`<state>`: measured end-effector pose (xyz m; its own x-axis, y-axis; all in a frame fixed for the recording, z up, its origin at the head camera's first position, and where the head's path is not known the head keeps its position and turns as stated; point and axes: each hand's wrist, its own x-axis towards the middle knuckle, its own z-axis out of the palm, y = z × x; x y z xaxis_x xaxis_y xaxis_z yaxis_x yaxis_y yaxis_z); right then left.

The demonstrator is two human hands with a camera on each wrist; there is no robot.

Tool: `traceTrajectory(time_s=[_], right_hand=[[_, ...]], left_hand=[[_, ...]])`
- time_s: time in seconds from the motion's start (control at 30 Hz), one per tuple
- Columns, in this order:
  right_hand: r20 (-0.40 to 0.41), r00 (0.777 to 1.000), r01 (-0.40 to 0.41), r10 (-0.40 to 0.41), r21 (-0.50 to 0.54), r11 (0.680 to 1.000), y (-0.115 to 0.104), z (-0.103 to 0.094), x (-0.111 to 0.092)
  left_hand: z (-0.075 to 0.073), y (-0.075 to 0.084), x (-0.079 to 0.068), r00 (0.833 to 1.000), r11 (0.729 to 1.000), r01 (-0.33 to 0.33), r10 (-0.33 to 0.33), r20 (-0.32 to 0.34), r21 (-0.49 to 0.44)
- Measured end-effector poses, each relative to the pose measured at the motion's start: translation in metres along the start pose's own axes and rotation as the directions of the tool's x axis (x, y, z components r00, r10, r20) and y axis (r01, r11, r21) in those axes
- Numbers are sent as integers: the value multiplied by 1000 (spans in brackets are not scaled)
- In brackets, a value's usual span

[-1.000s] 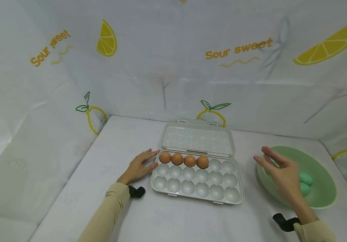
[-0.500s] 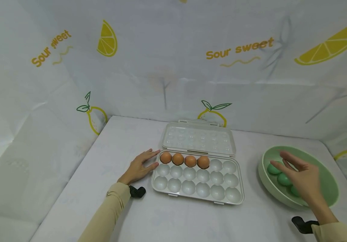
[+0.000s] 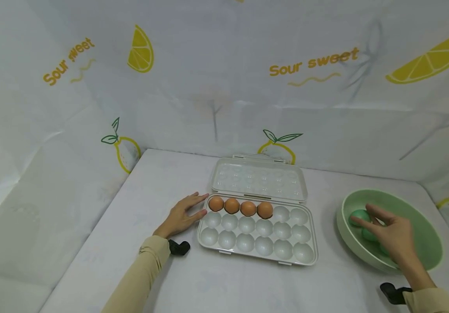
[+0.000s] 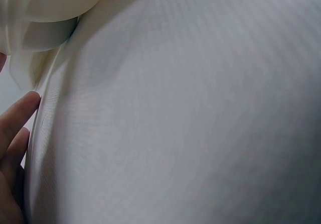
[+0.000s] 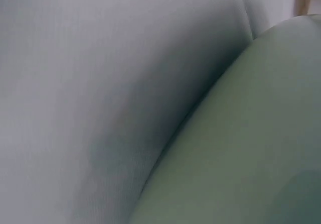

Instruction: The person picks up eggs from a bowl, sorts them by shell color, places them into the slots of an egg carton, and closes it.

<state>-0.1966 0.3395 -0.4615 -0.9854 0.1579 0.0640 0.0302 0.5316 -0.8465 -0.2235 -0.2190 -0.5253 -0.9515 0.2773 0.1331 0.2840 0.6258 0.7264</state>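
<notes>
In the head view, an egg box (image 3: 255,232) lies with its clear lid (image 3: 259,179) folded back behind it. Several brown eggs (image 3: 248,208) fill the left part of its back row; the other cups hold nothing. My left hand (image 3: 179,217) rests at the box's left edge, fingers loosely extended; its fingertips also show in the left wrist view. To the right stands a light green bowl (image 3: 424,230) with several green eggs in it. My right hand (image 3: 394,234) reaches into it, thumb and fingers pinching a green egg (image 3: 360,216). Another green egg (image 3: 369,234) sits below, partly covered by the hand.
A white cloth covers the table (image 3: 224,287), and a printed sheet (image 3: 193,87) stands behind it as a wall. The bowl's outer side (image 5: 241,133) fills much of the right wrist view. A black wrist mount (image 3: 394,293) sits beneath my right wrist.
My right hand has moved right from over the bowl's left rim to inside the bowl and taken a green egg between thumb and fingers. The left hand stays at the egg box.
</notes>
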Motion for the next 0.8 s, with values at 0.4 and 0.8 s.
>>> traceTrajectory(time_s=[0.4, 0.8], right_hand=[[22, 972, 231, -235, -281, 931, 3, 12, 10], [-29, 943, 297, -332, -383, 875, 4, 18, 14]], left_hand=[[-1, 3, -1, 1000, 1000, 6, -6, 8, -6], [-1, 2, 1, 1000, 1000, 10, -10, 7, 8]])
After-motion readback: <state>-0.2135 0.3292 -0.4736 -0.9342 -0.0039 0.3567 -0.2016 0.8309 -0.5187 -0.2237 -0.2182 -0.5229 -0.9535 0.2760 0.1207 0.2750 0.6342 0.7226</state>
